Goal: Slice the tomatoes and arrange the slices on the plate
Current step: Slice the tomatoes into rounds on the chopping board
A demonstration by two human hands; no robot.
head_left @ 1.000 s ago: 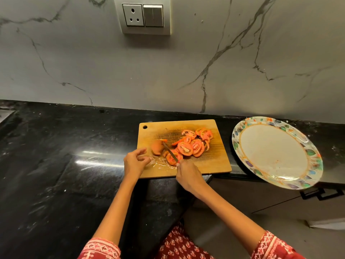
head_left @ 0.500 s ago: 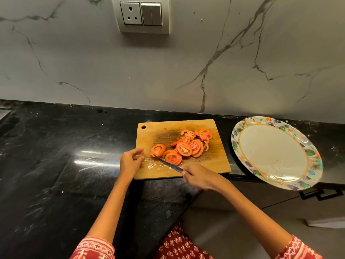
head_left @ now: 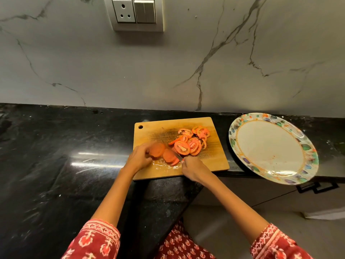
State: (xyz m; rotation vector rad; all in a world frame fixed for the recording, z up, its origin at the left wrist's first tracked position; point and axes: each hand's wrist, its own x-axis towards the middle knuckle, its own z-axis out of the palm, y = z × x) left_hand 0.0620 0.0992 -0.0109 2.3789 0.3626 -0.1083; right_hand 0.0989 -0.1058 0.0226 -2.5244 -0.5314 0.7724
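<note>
The left hand (head_left: 139, 159) curls its fingers on a piece of tomato (head_left: 157, 150) at the near left part of the wooden cutting board (head_left: 214, 161). The right hand (head_left: 193, 167) grips the handle of a small knife (head_left: 175, 153), and the blade goes between this piece and the pile of tomato slices (head_left: 190, 143) in the middle of the board. The image is blurred around the blade, so I cannot tell if its edge is already inside the tomato.

To do this cut well, I think the fingertips of the left hand must stay bent back from the blade, because the piece is small and wet. The knife should move with a light sawing motion, not with strong pressure, so the slice keeps its shape.

The held piece shows a smooth orange-red side. 1 or 2 cut slices lean beside it, and juice shines on the board under them. The other slices are round, with seeds and pale centres visible, and they overlap each other.

The flower-rimmed plate (head_left: 306, 146) stands on the black tabletop (head_left: 56, 146) to the right of the board, with no slices on it yet.
</note>
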